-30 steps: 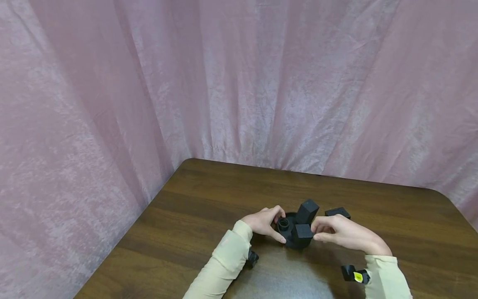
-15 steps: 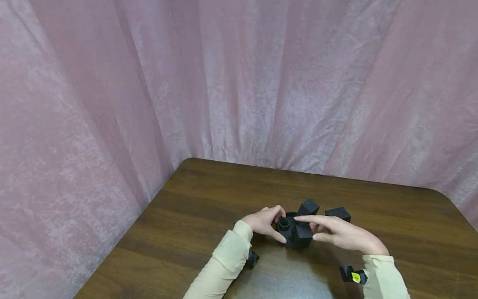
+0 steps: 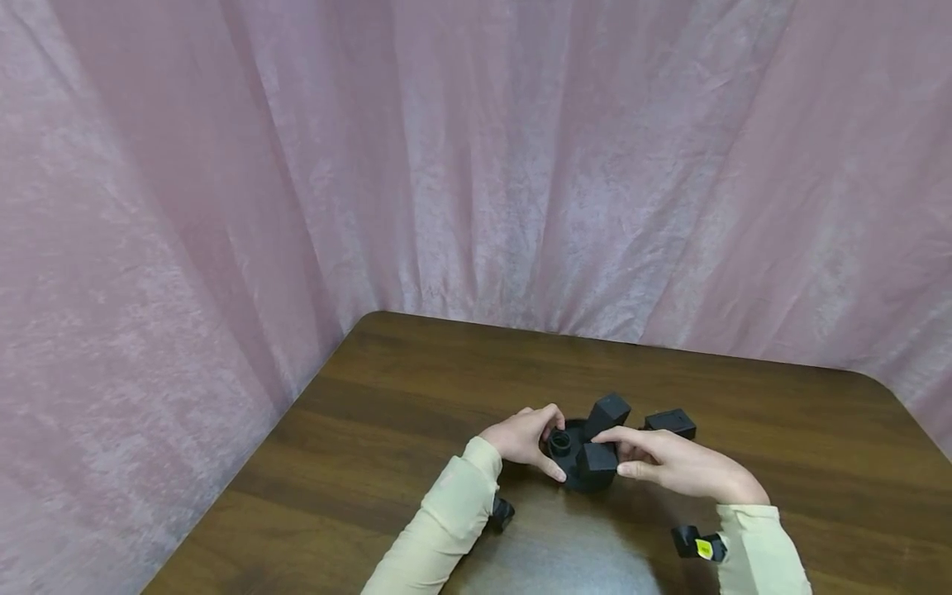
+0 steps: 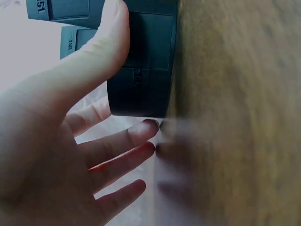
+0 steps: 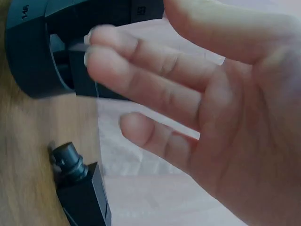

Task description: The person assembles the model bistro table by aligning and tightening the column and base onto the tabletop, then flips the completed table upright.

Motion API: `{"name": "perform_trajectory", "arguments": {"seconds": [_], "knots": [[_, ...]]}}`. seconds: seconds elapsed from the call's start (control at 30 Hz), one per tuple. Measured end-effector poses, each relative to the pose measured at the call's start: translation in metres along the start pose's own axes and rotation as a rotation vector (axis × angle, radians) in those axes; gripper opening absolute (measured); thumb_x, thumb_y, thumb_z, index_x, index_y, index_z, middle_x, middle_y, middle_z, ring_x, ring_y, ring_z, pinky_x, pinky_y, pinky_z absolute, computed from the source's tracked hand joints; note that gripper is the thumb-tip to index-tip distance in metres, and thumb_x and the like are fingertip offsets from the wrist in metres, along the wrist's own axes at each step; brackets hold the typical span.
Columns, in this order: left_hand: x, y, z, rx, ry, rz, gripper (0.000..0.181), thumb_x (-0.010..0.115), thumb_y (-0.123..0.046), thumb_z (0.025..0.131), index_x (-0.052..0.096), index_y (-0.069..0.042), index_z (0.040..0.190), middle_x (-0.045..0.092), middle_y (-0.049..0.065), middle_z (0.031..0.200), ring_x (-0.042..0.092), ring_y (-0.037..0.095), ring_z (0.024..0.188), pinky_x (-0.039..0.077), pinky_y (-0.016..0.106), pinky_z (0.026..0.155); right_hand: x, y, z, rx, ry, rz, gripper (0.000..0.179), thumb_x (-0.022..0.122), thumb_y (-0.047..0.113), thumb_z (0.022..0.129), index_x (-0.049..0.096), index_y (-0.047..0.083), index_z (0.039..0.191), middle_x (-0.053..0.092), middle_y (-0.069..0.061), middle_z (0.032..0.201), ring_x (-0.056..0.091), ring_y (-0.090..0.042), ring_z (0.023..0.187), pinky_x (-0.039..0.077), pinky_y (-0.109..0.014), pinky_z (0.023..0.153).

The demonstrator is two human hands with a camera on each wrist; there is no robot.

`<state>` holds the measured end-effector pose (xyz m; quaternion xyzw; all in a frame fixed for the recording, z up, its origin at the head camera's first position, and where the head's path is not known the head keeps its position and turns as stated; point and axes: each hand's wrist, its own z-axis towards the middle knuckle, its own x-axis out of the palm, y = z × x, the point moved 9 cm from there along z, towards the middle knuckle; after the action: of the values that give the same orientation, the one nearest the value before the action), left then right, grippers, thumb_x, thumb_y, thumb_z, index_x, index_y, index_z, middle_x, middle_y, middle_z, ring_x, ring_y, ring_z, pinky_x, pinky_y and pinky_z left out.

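A round black base [image 3: 571,474] sits on the table, with two square black blocks standing in it and a ringed socket [image 3: 560,443] showing at its left. My left hand [image 3: 521,438] holds the base's left side, thumb in front and fingers behind; in the left wrist view the thumb lies across the base wall [image 4: 141,92]. With thumb and index finger, my right hand [image 3: 669,464] pinches the front block [image 3: 598,459]. Its other fingers are bent behind that block. Behind it, the rear block [image 3: 608,413] leans slightly, touched by neither hand as far as I can see.
A loose black block [image 3: 672,422] lies on the table behind my right hand. In the right wrist view a round ridged peg [image 5: 68,157] sticks out of its end. The brown wooden table [image 3: 431,372] reaches back to a pink curtain [image 3: 476,165].
My right index finger first stretched out leftward over the front block, then drew back and bent onto it. The left hand keeps its hold on the base. The head view shifted slightly.
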<state>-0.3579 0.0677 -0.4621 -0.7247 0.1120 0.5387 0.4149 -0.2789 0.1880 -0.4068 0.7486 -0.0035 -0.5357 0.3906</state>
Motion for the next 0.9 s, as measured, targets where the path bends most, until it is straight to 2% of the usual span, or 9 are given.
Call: {"name": "perform_trajectory", "arguments": {"seconds": [0.17, 0.27, 0.37, 0.47, 0.53, 0.63, 0.73, 0.9], "knots": [[0.001, 0.001, 0.0, -0.033, -0.001, -0.012, 0.064, 0.079, -0.048, 0.057, 0.043, -0.017, 0.101, 0.047, -0.004, 0.084, 0.041, 0.01, 0.081, 0.037, 0.019, 0.066, -0.011, -0.013, -0.007, 0.022, -0.06, -0.012, 0.041, 0.047, 0.043, 0.089, 0.046, 0.025, 0.126, 0.055, 0.003, 0.098, 0.054, -0.004, 0.084, 0.043, -0.022, 0.065], [0.002, 0.002, 0.0, -0.039, -0.003, -0.013, 0.064, 0.079, -0.049, 0.056, 0.043, -0.018, 0.098, 0.047, -0.006, 0.084, 0.04, 0.01, 0.083, 0.037, 0.018, 0.066, -0.022, -0.024, -0.014, 0.034, -0.154, -0.056, 0.036, 0.049, 0.037, 0.09, 0.048, 0.023, 0.123, 0.056, 0.0, 0.102, 0.055, -0.009, 0.089, 0.045, -0.026, 0.069], [0.001, 0.001, 0.0, -0.006, 0.006, -0.026, 0.063, 0.08, -0.047, 0.057, 0.043, -0.017, 0.098, 0.049, -0.003, 0.083, 0.041, 0.009, 0.078, 0.037, 0.018, 0.064, -0.033, -0.038, -0.02, 0.046, -0.292, -0.155, 0.037, 0.054, 0.024, 0.089, 0.046, 0.019, 0.125, 0.053, -0.006, 0.115, 0.05, -0.022, 0.105, 0.043, -0.04, 0.082], [0.0, 0.0, 0.0, 0.039, 0.029, -0.043, 0.058, 0.079, -0.042, 0.061, 0.044, -0.016, 0.098, 0.051, 0.0, 0.083, 0.045, 0.008, 0.073, 0.037, 0.017, 0.063, -0.036, -0.056, -0.023, 0.096, -0.383, -0.228, 0.052, 0.058, 0.005, 0.084, 0.039, 0.014, 0.132, 0.041, -0.014, 0.133, 0.036, -0.037, 0.12, 0.031, -0.057, 0.088], [0.0, 0.0, -0.001, 0.07, 0.046, -0.047, 0.052, 0.078, -0.039, 0.064, 0.046, -0.016, 0.098, 0.054, -0.001, 0.084, 0.048, 0.007, 0.074, 0.038, 0.016, 0.065, -0.031, -0.071, -0.023, 0.146, -0.384, -0.244, 0.064, 0.058, -0.003, 0.08, 0.033, 0.014, 0.136, 0.034, -0.018, 0.138, 0.029, -0.042, 0.123, 0.025, -0.061, 0.085], [-0.001, 0.0, -0.002, 0.1, 0.069, -0.059, 0.043, 0.077, -0.034, 0.067, 0.051, -0.017, 0.097, 0.058, -0.002, 0.084, 0.053, 0.007, 0.076, 0.039, 0.015, 0.067, -0.023, -0.089, -0.022, 0.21, -0.372, -0.254, 0.07, 0.057, -0.007, 0.077, 0.03, 0.015, 0.138, 0.033, -0.019, 0.139, 0.026, -0.043, 0.124, 0.021, -0.061, 0.084], [-0.002, -0.001, -0.002, 0.129, 0.075, -0.05, 0.036, 0.076, -0.032, 0.068, 0.054, -0.017, 0.093, 0.06, -0.004, 0.081, 0.054, 0.004, 0.075, 0.04, 0.014, 0.067, -0.02, -0.097, -0.021, 0.244, -0.38, -0.276, 0.066, 0.059, -0.005, 0.077, 0.034, 0.014, 0.135, 0.038, -0.019, 0.133, 0.028, -0.042, 0.119, 0.02, -0.059, 0.083], [-0.003, -0.003, -0.001, 0.166, 0.057, -0.013, 0.034, 0.077, -0.035, 0.066, 0.055, -0.018, 0.086, 0.058, -0.006, 0.078, 0.052, 0.004, 0.073, 0.039, 0.012, 0.065, -0.025, -0.099, -0.021, 0.263, -0.421, -0.327, 0.048, 0.063, 0.001, 0.076, 0.051, 0.01, 0.121, 0.046, -0.017, 0.117, 0.033, -0.039, 0.107, 0.021, -0.054, 0.079]]}}
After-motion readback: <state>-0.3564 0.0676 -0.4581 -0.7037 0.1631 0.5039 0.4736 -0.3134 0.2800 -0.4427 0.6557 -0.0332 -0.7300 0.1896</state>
